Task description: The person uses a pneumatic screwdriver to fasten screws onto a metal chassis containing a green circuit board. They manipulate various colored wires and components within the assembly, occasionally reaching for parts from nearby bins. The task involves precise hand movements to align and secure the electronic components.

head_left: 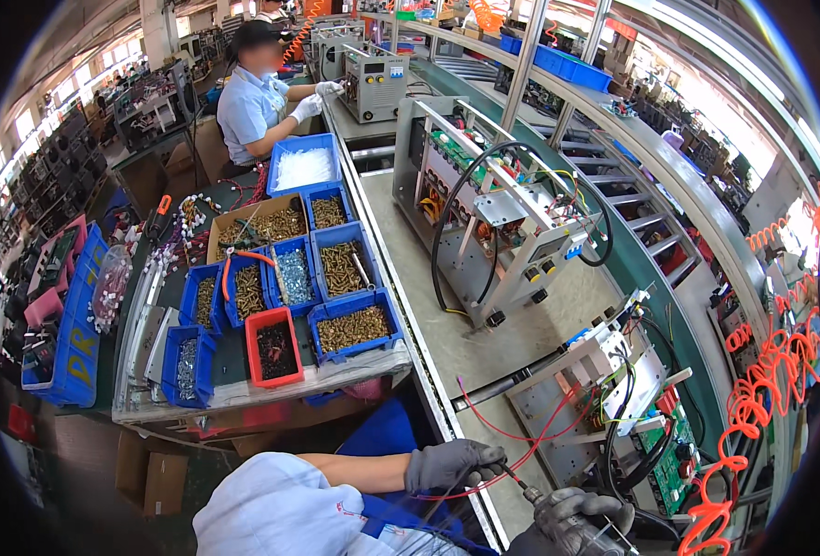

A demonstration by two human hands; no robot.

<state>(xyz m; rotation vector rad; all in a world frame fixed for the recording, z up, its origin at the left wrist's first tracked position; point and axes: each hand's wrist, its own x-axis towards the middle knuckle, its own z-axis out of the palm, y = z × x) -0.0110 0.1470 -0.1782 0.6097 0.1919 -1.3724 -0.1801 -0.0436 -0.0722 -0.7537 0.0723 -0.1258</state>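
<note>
My left hand (454, 465), in a dark grey glove, is closed in a pinch at the front edge of the bench. What its fingertips hold is too small to make out. Just beside them is the thin bit of a power screwdriver (534, 497), which points up and left. My right hand (584, 515), gloved as well, wraps round the tool's grey body at the lower edge. Thin red wires (532, 439) loop close by my left fingers. They run toward an opened metal unit (558, 408) with a green circuit board (671, 454) and black cables.
A second opened unit (493, 222) stands farther along the bench. To the left, blue bins (354, 329) and a red bin (273, 347) hold screws and small parts. Coiled orange air hoses (753, 417) hang at right. A co-worker (252, 102) works at the far left.
</note>
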